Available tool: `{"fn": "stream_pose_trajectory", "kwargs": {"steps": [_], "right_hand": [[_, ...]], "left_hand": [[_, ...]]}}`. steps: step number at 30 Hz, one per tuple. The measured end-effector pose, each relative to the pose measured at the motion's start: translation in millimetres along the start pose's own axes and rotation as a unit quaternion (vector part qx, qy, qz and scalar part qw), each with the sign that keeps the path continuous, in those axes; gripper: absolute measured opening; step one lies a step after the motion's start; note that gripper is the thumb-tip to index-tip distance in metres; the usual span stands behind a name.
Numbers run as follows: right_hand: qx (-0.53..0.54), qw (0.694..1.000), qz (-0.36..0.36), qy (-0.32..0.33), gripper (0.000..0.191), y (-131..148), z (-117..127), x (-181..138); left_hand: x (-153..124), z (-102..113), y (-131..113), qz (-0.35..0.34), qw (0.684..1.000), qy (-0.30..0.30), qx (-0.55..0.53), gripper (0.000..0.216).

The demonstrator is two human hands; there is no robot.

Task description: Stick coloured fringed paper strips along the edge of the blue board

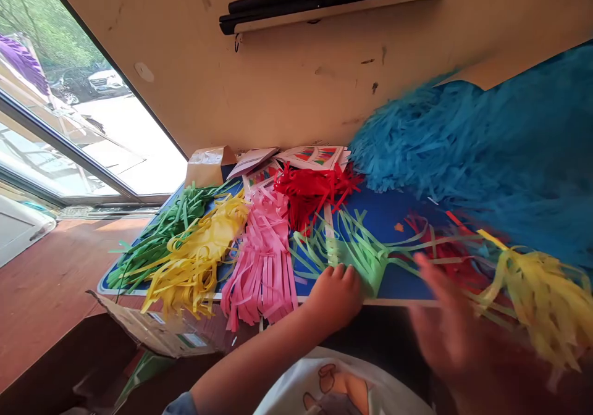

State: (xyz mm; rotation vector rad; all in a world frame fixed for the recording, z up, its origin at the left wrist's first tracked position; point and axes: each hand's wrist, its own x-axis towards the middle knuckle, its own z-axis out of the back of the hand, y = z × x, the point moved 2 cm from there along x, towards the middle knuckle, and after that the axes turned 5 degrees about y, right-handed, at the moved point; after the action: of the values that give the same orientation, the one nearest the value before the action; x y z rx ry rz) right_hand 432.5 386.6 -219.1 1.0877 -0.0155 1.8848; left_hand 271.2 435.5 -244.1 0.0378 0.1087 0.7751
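Observation:
My left hand (339,293) rests at the table's near edge, its fingers curled on light green fringed tissue paper (374,265). Thin strips of this paper fan out to both sides over the blue tabletop. To the right, my right hand (447,325) is smeared by motion, fingers stretched and apart, with nothing seen in it. Close to it lie red strips (447,248) and a yellow tissue bundle (546,291) that hangs over the edge. Left of my left hand spreads a pink fringed bundle (264,248), and a bright red one (317,186) lies behind.
Yellow (204,251) and dark green (171,233) fringe bundles lie further left on the blue table (389,208). A large blue fringe pile (486,137) fills the right. An opened cardboard box (152,325) stands below left. Printed packets (315,155) lie against the wall.

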Motion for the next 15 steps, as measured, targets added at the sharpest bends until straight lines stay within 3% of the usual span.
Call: {"fn": "stream_pose_trajectory", "kwargs": {"steps": [3, 4, 6, 9, 13, 15], "right_hand": [[-0.051, 0.969, 0.127, 0.204, 0.045, 15, -40, -7], [-0.068, 0.958, 0.138, 0.244, 0.046, 14, -50, -11], [-0.107, 0.955, 0.108, 0.257, 0.05, 3, -58, -19], [-0.22, 0.952, -0.013, 0.213, 0.051, -23, -47, -28], [-0.355, 0.904, -0.225, 0.071, 0.055, -44, -7, -32], [-0.373, 0.895, -0.246, -0.009, 0.05, -40, 6, -32]], "left_hand": [[-8, -12, -1, 0.062, 0.997, -0.022, -0.036, 0.046], [-11, -16, -1, 0.079, 0.996, -0.026, -0.043, 0.05], [-16, -23, 0, 0.097, 0.993, -0.029, -0.052, 0.06], [-21, -29, 0, 0.096, 0.993, -0.033, -0.054, 0.067], [-22, -31, 2, 0.1, 0.993, -0.029, -0.054, 0.065], [-21, -30, 3, 0.091, 0.994, -0.025, -0.059, 0.065]]}}
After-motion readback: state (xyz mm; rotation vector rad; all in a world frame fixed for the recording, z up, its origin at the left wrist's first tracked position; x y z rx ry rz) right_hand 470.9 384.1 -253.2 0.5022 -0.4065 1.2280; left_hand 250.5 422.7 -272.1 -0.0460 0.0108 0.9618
